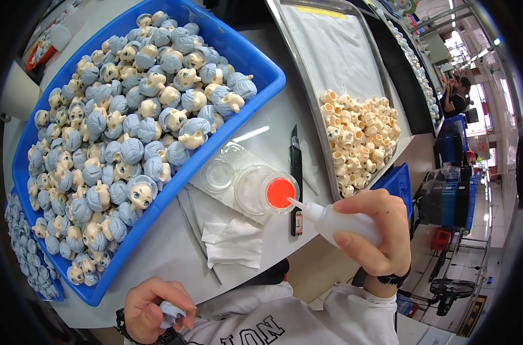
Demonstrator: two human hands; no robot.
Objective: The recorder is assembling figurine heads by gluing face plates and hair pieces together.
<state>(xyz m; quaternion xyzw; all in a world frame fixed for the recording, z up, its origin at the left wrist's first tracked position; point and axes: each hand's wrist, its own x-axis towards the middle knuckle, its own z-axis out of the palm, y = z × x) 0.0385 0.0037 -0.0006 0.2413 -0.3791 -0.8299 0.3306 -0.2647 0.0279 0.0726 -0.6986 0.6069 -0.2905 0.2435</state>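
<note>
In my right hand is a white squeeze bottle, tipped so that its narrow nozzle points left. The nozzle tip is at the edge of a round orange-red surface on top of a clear jar; whether they touch I cannot tell. Low at the left, the fingers of my left hand are closed round a small pale blue-grey piece, which looks like a doll hair part and is partly hidden. Beside the jar stand a small clear cup and a folded white tissue.
A blue bin full of doll heads with blue-grey hair fills the left. Right of the jar lies a black utility knife. Farther right, a metal tray holds many cream-coloured face parts. A thin metal rod lies near the bin.
</note>
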